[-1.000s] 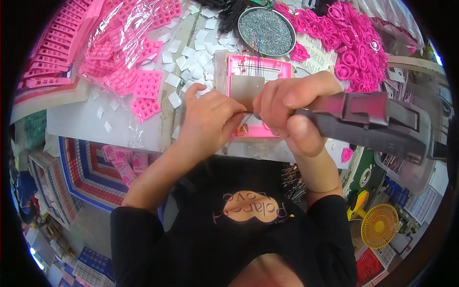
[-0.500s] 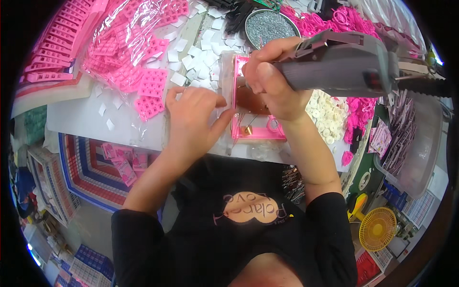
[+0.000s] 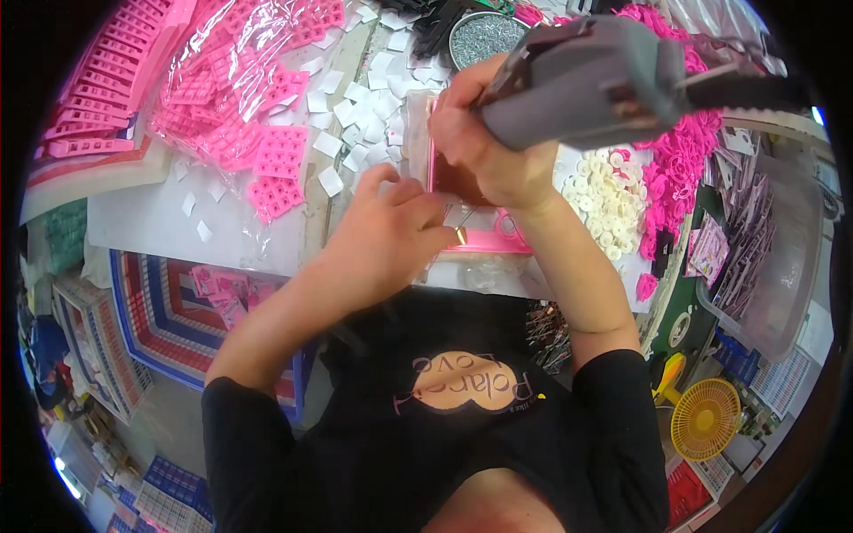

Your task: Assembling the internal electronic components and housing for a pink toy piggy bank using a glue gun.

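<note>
My right hand is wrapped round a grey electric screwdriver, tilted above a pink plastic case. The tool's tip is hidden behind the hand. Inside the case lie a brown panel, a small brass-coloured part and a pink ring. At the case's left edge my left hand has its fingers curled and closed, the thumb against the brass part. What its fingertips hold, if anything, is hidden.
Small white squares lie scattered behind my left hand. A round dish of screws stands at the back. White round parts and pink parts are heaped to the right. Bagged pink pieces cover the left.
My left hand has moved right and its fingers have closed at the brass part. The screwdriver in my right hand has shifted to the left and tilted.
</note>
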Action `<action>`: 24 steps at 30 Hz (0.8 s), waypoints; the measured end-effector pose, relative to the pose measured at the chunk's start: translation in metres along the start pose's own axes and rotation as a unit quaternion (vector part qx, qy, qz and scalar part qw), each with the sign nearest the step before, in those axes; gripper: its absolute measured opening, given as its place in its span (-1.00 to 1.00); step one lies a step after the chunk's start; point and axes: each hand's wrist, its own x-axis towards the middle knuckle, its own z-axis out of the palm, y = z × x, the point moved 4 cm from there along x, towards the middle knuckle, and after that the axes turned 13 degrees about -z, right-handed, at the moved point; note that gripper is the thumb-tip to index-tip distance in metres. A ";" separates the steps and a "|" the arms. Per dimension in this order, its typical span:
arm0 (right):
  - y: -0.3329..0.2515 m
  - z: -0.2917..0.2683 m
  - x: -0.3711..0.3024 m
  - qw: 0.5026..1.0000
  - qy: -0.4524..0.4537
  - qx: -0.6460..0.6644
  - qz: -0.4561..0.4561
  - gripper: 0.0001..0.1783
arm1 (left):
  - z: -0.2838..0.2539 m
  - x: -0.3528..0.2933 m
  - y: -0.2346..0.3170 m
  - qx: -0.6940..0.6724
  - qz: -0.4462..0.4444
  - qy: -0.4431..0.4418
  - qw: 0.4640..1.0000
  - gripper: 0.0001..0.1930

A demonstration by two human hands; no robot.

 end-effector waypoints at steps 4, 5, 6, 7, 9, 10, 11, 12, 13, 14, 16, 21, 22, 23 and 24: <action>-0.003 -0.026 0.007 0.991 0.051 0.100 0.070 -0.74 | 0.009 0.013 0.006 0.077 0.064 -0.077 0.992 -0.83; -0.006 -0.033 0.013 0.986 0.067 0.140 0.058 -0.70 | 0.014 0.015 0.004 0.083 0.071 -0.086 0.990 -0.84; -0.010 -0.041 0.017 0.979 0.082 0.180 0.046 -0.66 | 0.017 0.017 0.004 0.089 0.078 -0.094 0.988 -0.84; -0.018 -0.047 0.016 0.985 0.086 0.137 0.051 -0.52 | 0.016 0.019 0.003 0.063 0.069 -0.097 0.991 -0.84; -0.028 -0.051 -0.002 0.988 0.100 0.043 0.113 -0.45 | 0.013 0.025 0.001 0.009 0.052 -0.102 0.993 -0.85; -0.029 -0.056 -0.014 0.984 0.039 -0.009 0.173 -0.42 | 0.011 0.027 0.001 -0.019 0.030 -0.083 0.996 -0.86; -0.031 -0.062 -0.027 0.972 -0.031 -0.062 0.226 -0.38 | 0.008 0.029 0.001 -0.046 0.007 -0.061 0.997 -0.86; -0.031 -0.065 -0.040 0.963 -0.070 -0.074 0.251 -0.41 | 0.006 0.031 0.002 -0.075 -0.013 -0.044 0.996 -0.87; -0.031 -0.068 -0.054 0.951 -0.108 -0.085 0.275 -0.44 | 0.007 0.033 0.002 -0.096 -0.035 -0.034 0.994 -0.86; -0.029 -0.067 -0.062 0.938 -0.146 -0.093 0.299 -0.46 | 0.007 0.032 0.003 -0.115 -0.060 -0.025 0.991 -0.86; -0.026 -0.061 -0.069 0.920 -0.170 0.000 0.353 -0.54 | 0.010 0.031 0.003 -0.168 -0.105 -0.023 0.980 -0.86; -0.018 -0.056 -0.081 0.870 -0.157 0.108 0.454 -0.68 | 0.021 0.021 -0.008 -0.378 -0.280 -0.116 0.875 -0.87; -0.017 -0.056 -0.082 0.870 -0.159 0.109 0.454 -0.70 | 0.021 0.021 -0.007 -0.396 -0.294 -0.121 0.862 -0.87; -0.017 -0.054 -0.082 0.869 -0.162 0.110 0.454 -0.72 | 0.021 0.020 -0.006 -0.415 -0.306 -0.124 0.848 -0.87; -0.020 -0.053 -0.080 0.861 -0.145 0.115 0.473 -0.73 | 0.022 0.019 -0.005 -0.434 -0.319 -0.128 0.833 -0.87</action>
